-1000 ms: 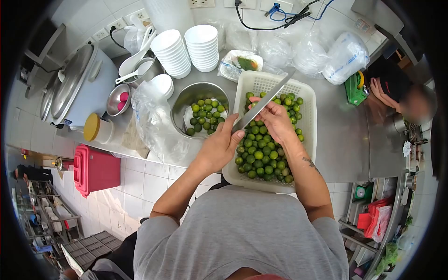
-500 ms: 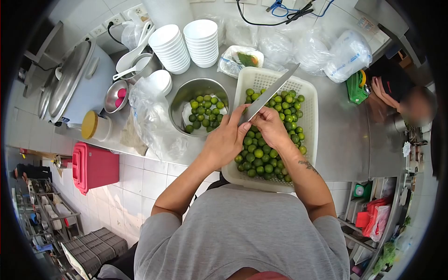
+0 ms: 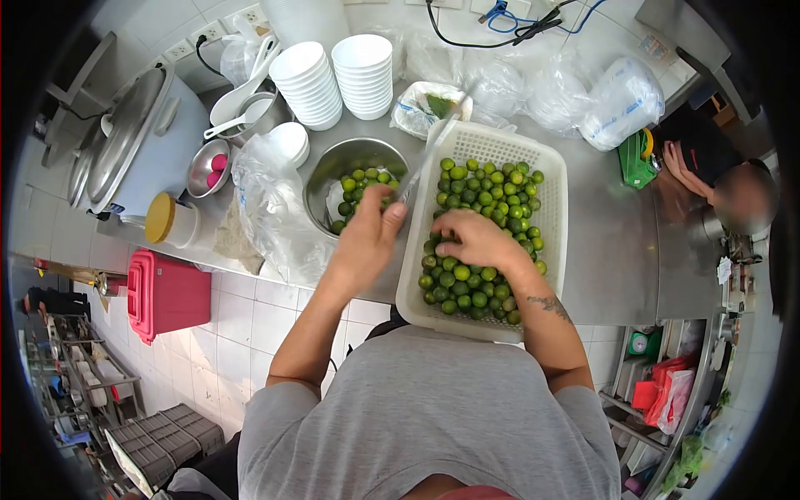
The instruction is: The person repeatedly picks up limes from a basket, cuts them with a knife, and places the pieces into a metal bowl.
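My left hand (image 3: 367,236) is closed around a knife (image 3: 428,152), whose long blade is smeared by motion and slants up and away. That hand is over the near right rim of a steel pot (image 3: 321,153) with green limes (image 3: 359,175) inside. My right hand (image 3: 477,239) reaches down onto the limes (image 3: 471,293) in a white perforated plastic basket (image 3: 546,158). Its fingers are bent and the thumb stands apart from them; no lime shows clearly in its grasp. The basket sits right of the pot, at the counter's near edge.
Stacked white bowls (image 3: 363,77), plastic bags (image 3: 275,200) and a steel bowl with pink eggs (image 3: 218,164) stand on the steel counter (image 3: 612,267). A large lidded pot (image 3: 137,142) is at left, a red bin (image 3: 169,296) below. Another person (image 3: 704,154) is at right.
My hands have separated. The left moved left with the knife, away from the basket toward the pot. The right came down onto the basket's limes.
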Demonstrator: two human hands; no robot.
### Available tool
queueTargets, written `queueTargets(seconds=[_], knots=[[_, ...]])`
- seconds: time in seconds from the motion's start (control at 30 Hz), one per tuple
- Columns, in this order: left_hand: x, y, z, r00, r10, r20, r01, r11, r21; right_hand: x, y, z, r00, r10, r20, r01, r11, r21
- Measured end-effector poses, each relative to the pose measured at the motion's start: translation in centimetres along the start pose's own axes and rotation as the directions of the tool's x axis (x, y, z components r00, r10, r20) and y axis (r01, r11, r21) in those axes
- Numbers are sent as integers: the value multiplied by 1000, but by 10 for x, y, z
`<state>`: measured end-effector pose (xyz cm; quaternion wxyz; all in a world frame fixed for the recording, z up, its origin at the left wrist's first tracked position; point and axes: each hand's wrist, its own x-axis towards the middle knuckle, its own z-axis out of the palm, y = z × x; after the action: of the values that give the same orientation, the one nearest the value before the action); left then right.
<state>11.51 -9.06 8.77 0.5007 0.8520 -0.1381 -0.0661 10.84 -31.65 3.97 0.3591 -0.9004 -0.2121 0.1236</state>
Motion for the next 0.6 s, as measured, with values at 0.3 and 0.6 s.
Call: queueTargets(seconds=[0.3,0.6], knots=[[-11,12,-18,992,-112,54,120,978,-170,4,-4,-19,970,220,-101,-35,541,840],[-20,16,22,980,42,196,-46,999,16,6,-5,-7,894,266,-359,284,282,916]])
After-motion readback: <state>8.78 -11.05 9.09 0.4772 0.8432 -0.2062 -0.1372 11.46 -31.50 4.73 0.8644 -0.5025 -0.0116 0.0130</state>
